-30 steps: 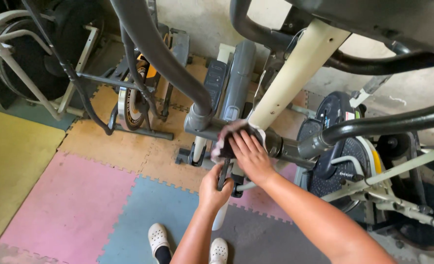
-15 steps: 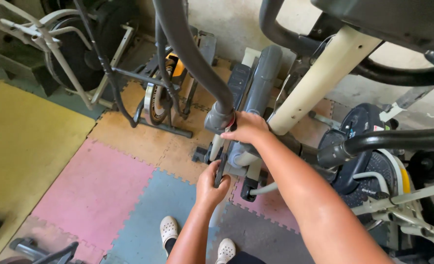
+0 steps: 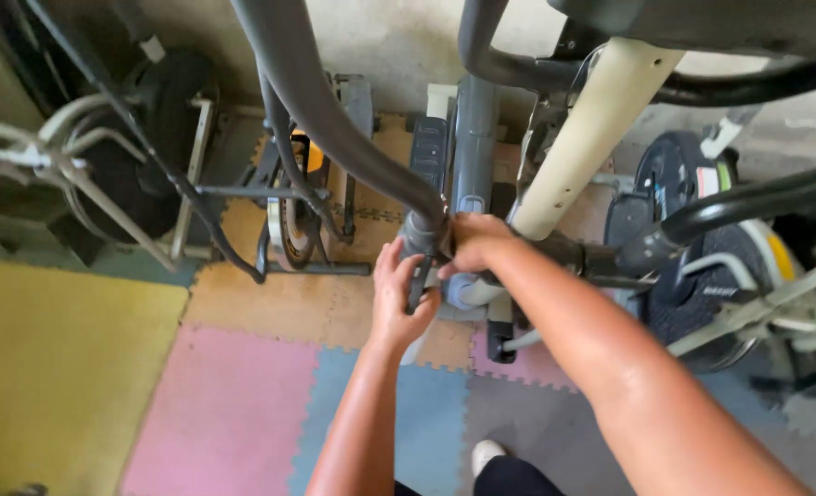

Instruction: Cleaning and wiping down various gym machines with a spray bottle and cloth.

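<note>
I look down at an exercise machine with a cream-coloured upright post (image 3: 592, 138) and curved dark grey arm bars (image 3: 334, 119). My left hand (image 3: 399, 298) grips a dark lever or bracket just under the joint where the left arm bar ends. My right hand (image 3: 474, 243) is closed over that same joint (image 3: 422, 234), pressing on its top. Both hands sit close together, almost touching. What lies under my right palm is hidden.
Foam puzzle mats in yellow (image 3: 54, 367), pink (image 3: 229, 404), blue and tan cover the floor. Another exercise frame with a wheel (image 3: 284, 230) stands at the back left. Black weight plates (image 3: 693, 266) and white bars lie at the right. My shoe (image 3: 486, 455) shows below.
My view has drifted right and closer to the joint. My right hand has closed from flat fingers into a grip on the joint; my left hand stays on the lever below.
</note>
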